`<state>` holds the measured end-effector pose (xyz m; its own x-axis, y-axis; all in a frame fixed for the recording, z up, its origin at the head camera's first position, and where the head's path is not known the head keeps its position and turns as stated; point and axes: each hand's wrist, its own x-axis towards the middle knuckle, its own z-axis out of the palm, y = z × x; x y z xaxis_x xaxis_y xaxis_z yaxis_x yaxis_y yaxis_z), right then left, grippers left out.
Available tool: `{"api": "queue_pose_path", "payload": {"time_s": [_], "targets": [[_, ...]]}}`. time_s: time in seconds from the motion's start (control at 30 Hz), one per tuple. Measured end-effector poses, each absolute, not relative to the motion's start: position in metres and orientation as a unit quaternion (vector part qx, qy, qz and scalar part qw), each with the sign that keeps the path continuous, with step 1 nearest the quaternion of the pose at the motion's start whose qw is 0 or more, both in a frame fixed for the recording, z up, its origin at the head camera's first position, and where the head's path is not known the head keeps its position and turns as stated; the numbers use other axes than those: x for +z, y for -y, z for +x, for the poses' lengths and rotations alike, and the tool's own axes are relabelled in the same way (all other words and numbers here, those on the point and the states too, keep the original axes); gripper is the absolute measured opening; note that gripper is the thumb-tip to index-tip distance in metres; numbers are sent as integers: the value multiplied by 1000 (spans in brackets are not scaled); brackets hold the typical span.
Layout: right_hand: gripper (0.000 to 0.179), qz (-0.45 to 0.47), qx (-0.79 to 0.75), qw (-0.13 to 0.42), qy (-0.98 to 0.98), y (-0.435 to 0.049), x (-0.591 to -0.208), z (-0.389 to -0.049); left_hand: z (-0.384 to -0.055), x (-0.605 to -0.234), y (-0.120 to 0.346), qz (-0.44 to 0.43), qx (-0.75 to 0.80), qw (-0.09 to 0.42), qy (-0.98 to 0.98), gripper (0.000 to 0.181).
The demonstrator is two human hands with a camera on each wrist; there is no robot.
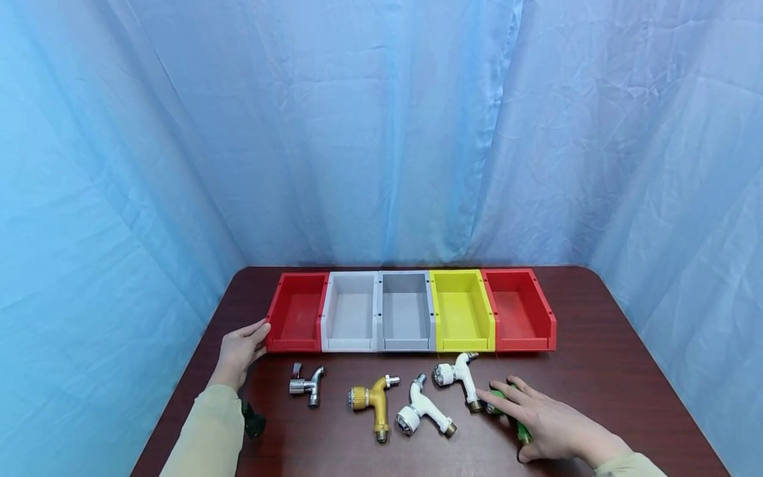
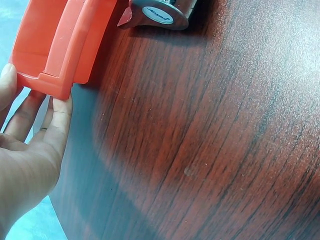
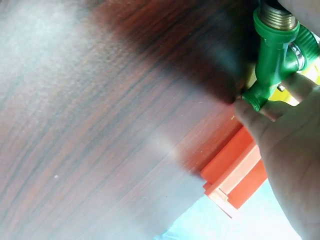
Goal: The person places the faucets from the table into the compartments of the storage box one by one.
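Observation:
At the left end of the bin row, my left hand [image 1: 240,351] touches the outer side of a red bin [image 1: 295,345] with its fingertips, near the front corner. In the left wrist view the fingers [image 2: 59,117] reach up to that corner rather straight. My right hand [image 1: 551,424] lies over a green tap [image 1: 524,434] at the table's right, fingers and thumb around it. Its brass thread [image 3: 277,19] and green body show in the right wrist view. Just left of that hand lies a white tap [image 1: 465,381].
The row continues with white [image 1: 350,346], grey [image 1: 407,345], yellow [image 1: 465,345] and another red bin [image 1: 527,344]. In front lie a chrome tap [image 1: 306,385], a gold tap [image 1: 379,401] and a second white tap [image 1: 424,405]. Blue curtains [image 1: 381,132] surround the dark wooden table [image 1: 322,450].

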<state>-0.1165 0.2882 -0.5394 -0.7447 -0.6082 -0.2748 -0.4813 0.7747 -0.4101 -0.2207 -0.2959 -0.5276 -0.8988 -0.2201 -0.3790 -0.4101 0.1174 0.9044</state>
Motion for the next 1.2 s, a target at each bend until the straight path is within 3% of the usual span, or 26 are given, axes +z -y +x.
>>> {"api": "queue_pose_path", "payload": {"time_s": [0.4, 0.67, 1.2], "targets": [[102, -313, -143, 148, -927, -289, -541, -116, -220, -527, 296, -208, 632, 75, -743, 59], [105, -366, -106, 31, -924, -293, -542, -118, -220, -528, 297, -202, 633, 76, -743, 59], [114, -361, -62, -78, -927, -294, -534, -132, -221, -529, 297, -204, 633, 72, -743, 58]]}}
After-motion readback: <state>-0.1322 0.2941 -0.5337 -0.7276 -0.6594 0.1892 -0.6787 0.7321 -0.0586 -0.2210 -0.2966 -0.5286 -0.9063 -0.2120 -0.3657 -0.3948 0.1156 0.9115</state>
